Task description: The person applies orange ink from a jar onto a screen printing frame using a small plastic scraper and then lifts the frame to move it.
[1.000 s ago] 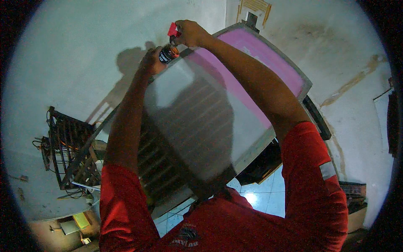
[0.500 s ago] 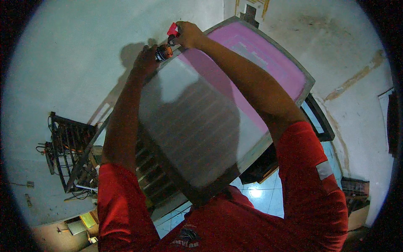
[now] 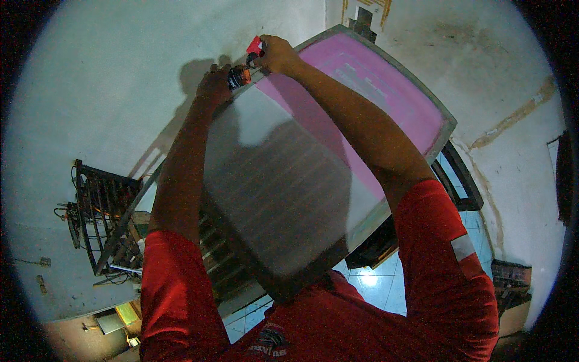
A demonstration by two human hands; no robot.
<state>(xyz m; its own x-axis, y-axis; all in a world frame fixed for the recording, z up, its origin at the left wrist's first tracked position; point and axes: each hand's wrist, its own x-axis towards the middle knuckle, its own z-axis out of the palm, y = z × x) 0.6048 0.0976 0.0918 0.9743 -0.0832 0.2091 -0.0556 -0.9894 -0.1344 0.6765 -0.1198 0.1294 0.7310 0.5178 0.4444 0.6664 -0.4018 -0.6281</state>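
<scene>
At the top edge of a grey-framed mesh screen [image 3: 283, 199], my left hand [image 3: 211, 84] grips a small dark cylindrical container [image 3: 237, 78] with an orange top, tilted toward the right. Just right of it and higher, my right hand [image 3: 276, 55] pinches a small red-and-black object [image 3: 254, 46], its exact kind unclear, close over the container. A pink coated screen [image 3: 392, 102] lies at the upper right, under my right forearm. My shadow falls across the grey mesh, through which dark slats show.
A black metal rack with cables [image 3: 96, 211] is at the left against the white wall [image 3: 120, 90]. A dark rectangular frame [image 3: 458, 181] juts out at the right. Tiled floor [image 3: 380, 283] shows below the screen; a lit surface with small items [image 3: 108, 326] is at lower left.
My right hand and the red-and-black object have shifted slightly right and down. The container has moved slightly left. The screens appear a little farther right in the view.
</scene>
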